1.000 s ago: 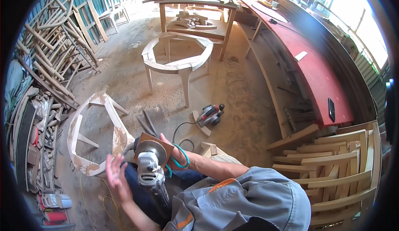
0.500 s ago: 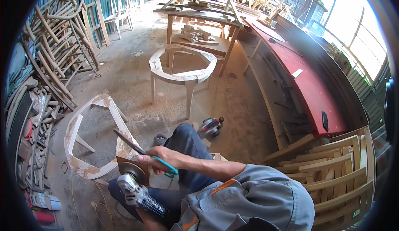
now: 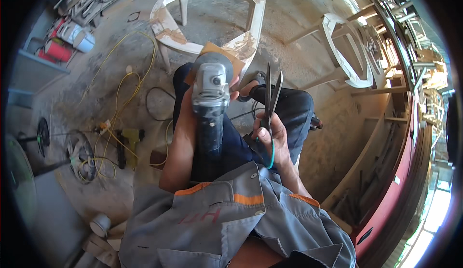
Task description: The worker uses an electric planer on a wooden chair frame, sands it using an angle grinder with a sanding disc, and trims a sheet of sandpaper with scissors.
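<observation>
An angle grinder (image 3: 211, 94) with a silver head and dark body stands over my lap, its round disc turned away from me. Against that disc lies a square of brown sandpaper (image 3: 235, 65), its corners sticking out past the rim. My left hand (image 3: 235, 95) is closed around the grinder's head from behind; the tool hides most of it, and only some fingers show beside the sheet. Upright in my right hand (image 3: 276, 135) is a pair of scissors (image 3: 270, 96) with teal on the handle. Their blades are parted and point away, clear of the sandpaper.
A pale wooden chair frame (image 3: 257, 10) stands just ahead, another frame (image 3: 333, 46) farther right. Yellow cord (image 3: 126, 94) loops over the floor at left, near a green and black power tool (image 3: 130, 145). A fan (image 3: 77, 154) stands at far left; a red-topped bench (image 3: 386, 200) runs along the right.
My view has swung down toward my lap. My right hand with the scissors has drawn away from the sandpaper to the right, and the grinder now stands more upright before me.
</observation>
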A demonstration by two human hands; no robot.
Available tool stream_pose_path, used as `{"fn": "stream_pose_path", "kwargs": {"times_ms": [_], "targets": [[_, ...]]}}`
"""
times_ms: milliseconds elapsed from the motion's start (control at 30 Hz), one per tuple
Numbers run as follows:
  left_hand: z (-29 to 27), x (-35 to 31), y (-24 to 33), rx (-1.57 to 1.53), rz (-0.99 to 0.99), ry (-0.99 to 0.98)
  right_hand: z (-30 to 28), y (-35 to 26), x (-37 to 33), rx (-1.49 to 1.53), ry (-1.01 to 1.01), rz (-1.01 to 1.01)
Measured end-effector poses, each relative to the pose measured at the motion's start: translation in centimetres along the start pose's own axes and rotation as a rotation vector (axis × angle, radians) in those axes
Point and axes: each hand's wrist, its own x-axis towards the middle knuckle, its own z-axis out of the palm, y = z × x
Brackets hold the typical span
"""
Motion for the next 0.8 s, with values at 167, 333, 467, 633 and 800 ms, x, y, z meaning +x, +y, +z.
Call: {"fn": "stream_pose_path", "kwargs": {"times_ms": [167, 333, 467, 633, 800], "targets": [[-2.2, -0.8, 0.2, -0.011, -0.093, -0.072, 0.2, 0.3, 0.0, -0.182, 0.039, 0.09], [-5.3, 0.2, 1.6, -0.247, -0.376, 0.049, -1.0, -1.0, 0.7, -0.216, -0.022, -0.112], [-6.0, -0.4, 1.2, 0.097, -0.027, -0.356, -1.8, -2.2, 0.4, -0.239, -0.103, -0.072], [-5.4, -1.3, -0.4, 0.718, 0.2, -0.287, -0.8, -1.8, 0.4, -0.221, -0.144, -0.054], [-4.1, -1.1, -0.6, 0.139, -0.074, -0.282, -0.2, -1.7, 0.5, -0.194, -0.127, -0.006]]}}
